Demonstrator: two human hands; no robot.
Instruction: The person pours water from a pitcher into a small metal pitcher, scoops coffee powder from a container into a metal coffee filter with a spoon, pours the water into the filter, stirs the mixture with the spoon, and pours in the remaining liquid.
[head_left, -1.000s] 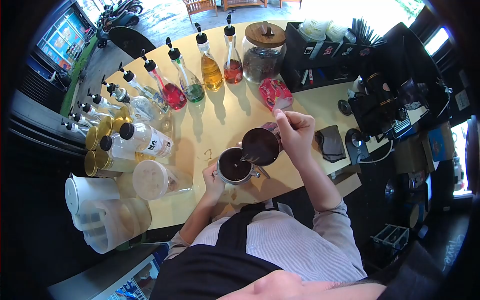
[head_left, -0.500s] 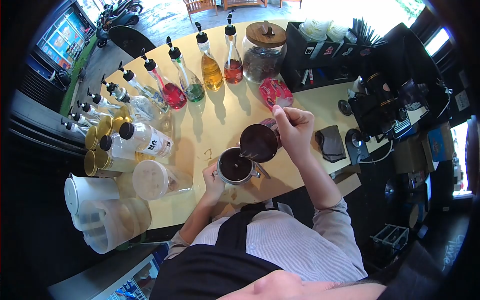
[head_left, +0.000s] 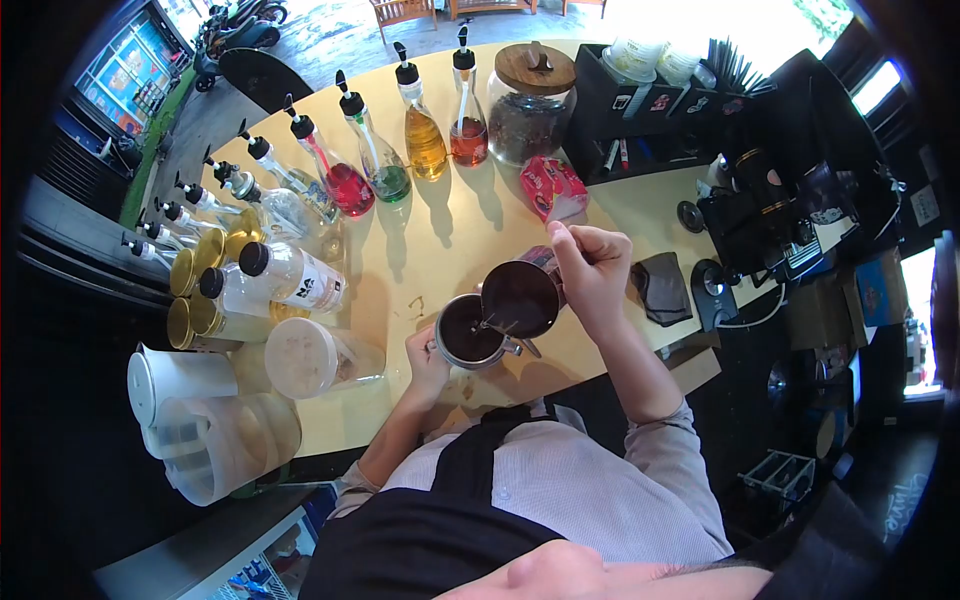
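My left hand (head_left: 428, 360) is closed on the handle of a round metal pitcher (head_left: 470, 331) that holds dark liquid. My right hand (head_left: 592, 262) grips a second metal pitcher (head_left: 521, 299), tilted so that its lip meets the rim of the first one. Dark liquid shows inside the tilted pitcher too, and its spout hangs over the left pitcher's opening. Part of a thin metal utensil (head_left: 531, 347) sticks out beside the left pitcher. Just beyond my right hand lies a pink packet (head_left: 554, 190).
Pump bottles with coloured syrups (head_left: 426, 140) curve along the far edge, beside a wooden-lidded jar (head_left: 533, 110). Plastic tubs (head_left: 300, 360) and a white pitcher (head_left: 180, 385) stand at left. A dark cloth (head_left: 660, 288) and a black machine (head_left: 745, 225) are at right.
The right pitcher tipped and shifted slightly while staying at the left pitcher's rim. Both hands keep their holds, and the left hand has hardly moved.
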